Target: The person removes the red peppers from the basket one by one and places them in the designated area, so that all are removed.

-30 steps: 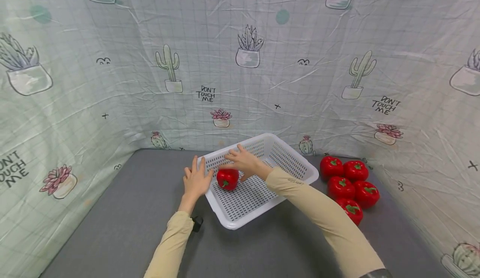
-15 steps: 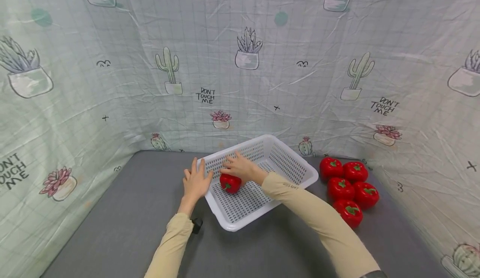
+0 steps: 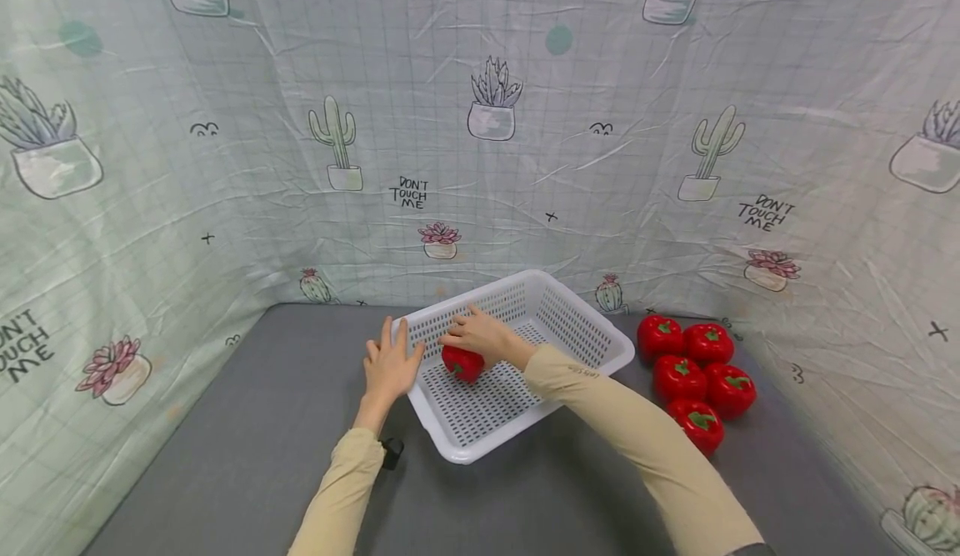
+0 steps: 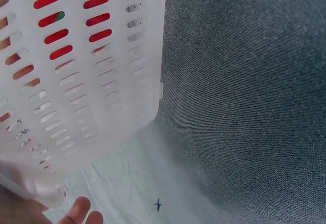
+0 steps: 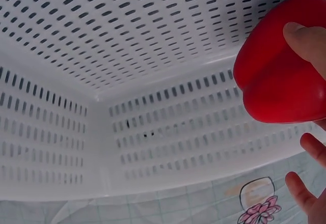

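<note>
A red bell pepper with a green stem is in the left end of a white perforated plastic basket. My right hand grips it from above; in the right wrist view the thumb presses its side while two other fingers stand away from it. At the basket's left corner, my left hand rests on the rim with fingers spread and mostly straight. The left wrist view shows the bell pepper only through slots in the basket wall, with part of the left hand at the lower left.
Several more red bell peppers are grouped on the grey tabletop right of the basket, near the right forearm. A cactus-print sheet hangs behind the table and along both sides.
My right hand's fingers have gone from spread above the bell pepper to closed around it. The bell pepper has shifted slightly right and turned. My left hand stays on the basket rim.
</note>
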Demonstrator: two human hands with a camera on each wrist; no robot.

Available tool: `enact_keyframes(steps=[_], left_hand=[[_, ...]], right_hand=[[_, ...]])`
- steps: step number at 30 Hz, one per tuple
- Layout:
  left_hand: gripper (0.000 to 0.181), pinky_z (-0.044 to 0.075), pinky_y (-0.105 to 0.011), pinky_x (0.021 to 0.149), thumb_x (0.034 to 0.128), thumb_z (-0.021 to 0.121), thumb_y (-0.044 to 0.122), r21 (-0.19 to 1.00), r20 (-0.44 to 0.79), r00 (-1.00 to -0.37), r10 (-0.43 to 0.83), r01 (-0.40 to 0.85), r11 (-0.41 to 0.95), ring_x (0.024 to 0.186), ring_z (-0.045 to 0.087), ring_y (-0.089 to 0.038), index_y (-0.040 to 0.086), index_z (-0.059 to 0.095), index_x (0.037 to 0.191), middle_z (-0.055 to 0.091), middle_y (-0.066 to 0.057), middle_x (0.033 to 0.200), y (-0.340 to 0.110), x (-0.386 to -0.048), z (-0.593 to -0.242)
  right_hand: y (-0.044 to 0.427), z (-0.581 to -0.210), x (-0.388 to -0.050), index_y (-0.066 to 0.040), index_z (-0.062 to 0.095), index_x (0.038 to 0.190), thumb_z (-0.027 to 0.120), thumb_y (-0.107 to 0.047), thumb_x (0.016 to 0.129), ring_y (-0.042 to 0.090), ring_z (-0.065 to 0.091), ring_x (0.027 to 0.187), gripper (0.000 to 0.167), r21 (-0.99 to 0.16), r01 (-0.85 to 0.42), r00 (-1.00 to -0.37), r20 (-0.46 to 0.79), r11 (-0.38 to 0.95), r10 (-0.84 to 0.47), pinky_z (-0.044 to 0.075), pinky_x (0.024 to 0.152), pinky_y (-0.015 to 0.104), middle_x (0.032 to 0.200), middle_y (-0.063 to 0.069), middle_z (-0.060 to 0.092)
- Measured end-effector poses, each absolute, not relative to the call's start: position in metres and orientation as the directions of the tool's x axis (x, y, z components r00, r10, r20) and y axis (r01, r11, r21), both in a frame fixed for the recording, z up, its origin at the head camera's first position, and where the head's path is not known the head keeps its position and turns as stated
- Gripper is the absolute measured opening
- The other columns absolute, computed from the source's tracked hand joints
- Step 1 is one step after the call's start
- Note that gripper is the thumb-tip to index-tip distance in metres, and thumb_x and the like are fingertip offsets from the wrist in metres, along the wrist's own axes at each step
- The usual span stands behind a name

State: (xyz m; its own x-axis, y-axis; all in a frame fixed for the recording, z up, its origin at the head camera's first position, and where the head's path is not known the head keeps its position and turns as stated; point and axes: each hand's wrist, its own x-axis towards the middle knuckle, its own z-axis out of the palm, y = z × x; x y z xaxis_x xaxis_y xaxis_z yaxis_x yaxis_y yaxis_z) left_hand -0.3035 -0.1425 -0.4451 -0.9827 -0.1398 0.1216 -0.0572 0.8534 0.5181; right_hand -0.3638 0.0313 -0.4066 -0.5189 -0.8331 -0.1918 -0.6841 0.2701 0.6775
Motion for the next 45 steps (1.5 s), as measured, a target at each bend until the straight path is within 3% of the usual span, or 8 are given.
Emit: enact_keyframes(steps=[14, 34, 45], left_hand=[[0.062, 0.024, -0.059, 0.089, 0.0915, 0.039, 0.04, 0.531, 0.127, -0.982, -0.138, -0.051, 0.846, 0.115, 0.022, -0.041, 0.011, 0.021, 0.143, 0.005, -0.013, 0.15, -0.139, -0.303, -0.447], [0.062, 0.025, -0.06, 0.087, 0.092, 0.038, 0.039, 0.531, 0.12, -0.985, -0.125, -0.043, 0.847, 0.116, 0.021, -0.042, 0.01, 0.018, 0.143, 0.003, -0.014, 0.15, -0.139, -0.304, -0.443], [0.062, 0.022, -0.06, 0.091, 0.0923, 0.038, 0.04, 0.553, 0.127, -0.982, -0.138, -0.045, 0.832, 0.12, 0.019, -0.043, 0.009, 0.018, 0.143, 0.003, -0.014, 0.15, -0.14, -0.302, -0.443]], right_hand=[[0.052, -0.384, -0.354, -0.03, 0.033, 0.134, 0.069, -0.051, 0.068, 0.017, 0.038, 0.123, 0.079, 0.632, -0.72, -0.484, -0.161, 0.287, -0.86, 0.034, 0.1, 0.042, 0.129, -0.006, 0.048], [0.096, -0.34, -0.314, -0.016, 0.043, 0.127, 0.079, -0.037, 0.058, 0.017, 0.043, 0.112, 0.081, 0.523, -0.794, -0.364, 0.001, 0.31, -0.932, 0.04, 0.089, 0.037, 0.125, -0.001, 0.05], [0.121, -0.338, -0.292, -0.015, 0.037, 0.132, 0.072, -0.048, 0.061, 0.016, 0.043, 0.11, 0.086, 0.511, -0.786, -0.351, 0.096, 0.349, -0.931, 0.04, 0.084, 0.036, 0.123, 0.002, 0.049]])
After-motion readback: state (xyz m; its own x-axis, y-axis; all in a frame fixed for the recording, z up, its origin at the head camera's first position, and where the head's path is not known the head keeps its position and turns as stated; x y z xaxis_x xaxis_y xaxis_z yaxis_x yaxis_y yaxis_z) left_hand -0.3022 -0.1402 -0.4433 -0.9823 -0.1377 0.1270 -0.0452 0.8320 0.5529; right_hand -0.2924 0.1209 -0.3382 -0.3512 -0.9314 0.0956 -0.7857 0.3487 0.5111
